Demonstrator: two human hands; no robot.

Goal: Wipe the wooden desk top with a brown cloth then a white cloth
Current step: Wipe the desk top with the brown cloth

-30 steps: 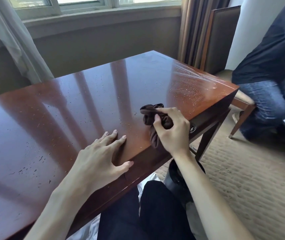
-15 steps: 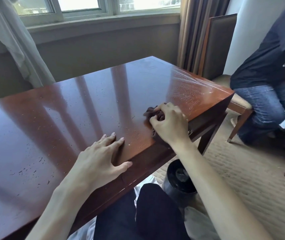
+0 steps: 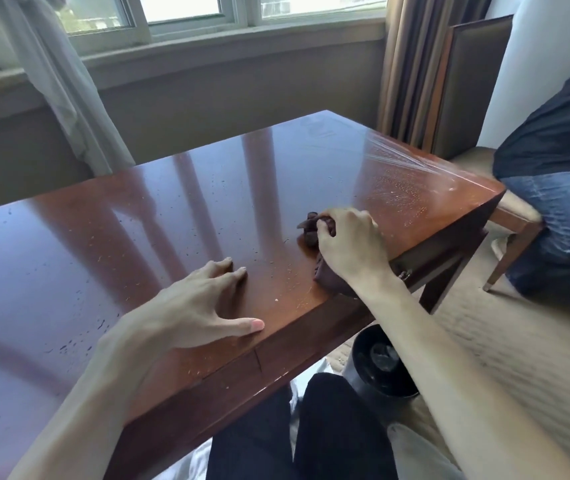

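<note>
Right hand, fingers curled round the bunched brown cloth, pressing it flat onto the wooden desk top close to the near edge; part of the cloth trails back under the wrist toward that edge. A second ago the same hand held the cloth raised and loosely gathered at the desk's front edge; it has since come down and travelled a little inward, toward the wet right-hand corner, which suggests that the first wiping stroke with the brown cloth is only now starting. Left hand, fingers spread and resting flat on the desk top, thumb along the front edge, holds nothing and has not shifted; it appears to serve as a brace. Spray droplets cover the far right corner of the desk, beyond the cloth and apart from it, with fine streaks of spray arriving from the right; scattered specks and dark spots lie across the remaining surface. Judged from these marks, nearly the whole top is still to be wiped, and the white cloth stage has not been reached; no white cloth can be identified with certainty. A seated person in jeans occupies a chair at right; a dark bin stands on the carpet below the desk's edge.
</note>
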